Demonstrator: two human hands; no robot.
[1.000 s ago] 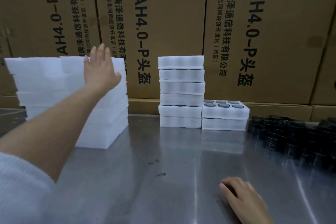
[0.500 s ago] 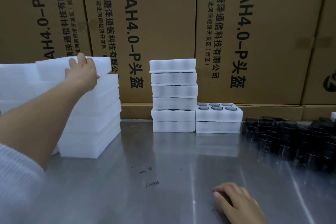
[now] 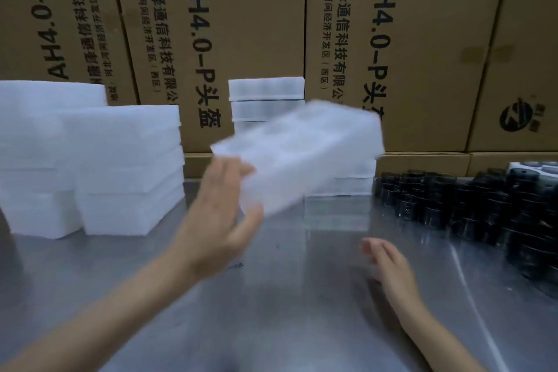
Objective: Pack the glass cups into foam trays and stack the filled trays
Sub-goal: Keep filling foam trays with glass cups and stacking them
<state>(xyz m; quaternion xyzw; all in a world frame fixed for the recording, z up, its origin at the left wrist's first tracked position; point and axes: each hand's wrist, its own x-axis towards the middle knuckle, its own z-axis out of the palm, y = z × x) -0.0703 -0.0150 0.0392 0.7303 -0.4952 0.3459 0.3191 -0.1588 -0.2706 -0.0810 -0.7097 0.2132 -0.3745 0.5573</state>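
Note:
My left hand [image 3: 217, 220] grips the near left end of a white foam tray [image 3: 302, 154], held tilted in the air above the middle of the steel table; the tray is blurred. My right hand [image 3: 386, 263] hovers low over the table to the right, fingers loosely extended, holding nothing. Behind the tray stands a tall stack of filled foam trays [image 3: 265, 96], with a shorter stack [image 3: 341, 184] beside it, partly hidden. Several dark glass cups [image 3: 471, 208] crowd the table at the right.
Stacks of empty foam trays [image 3: 120, 166] fill the left side of the steel table [image 3: 271, 326]. Brown cardboard boxes [image 3: 407, 39] form a wall along the table's back edge. Another foam tray with dark cups [image 3: 534, 167] peeks in at the far right.
My left hand has lifted a tray off the left pile and swung it right to the table's middle. My right hand has risen and moved forward, its fingers uncurling.

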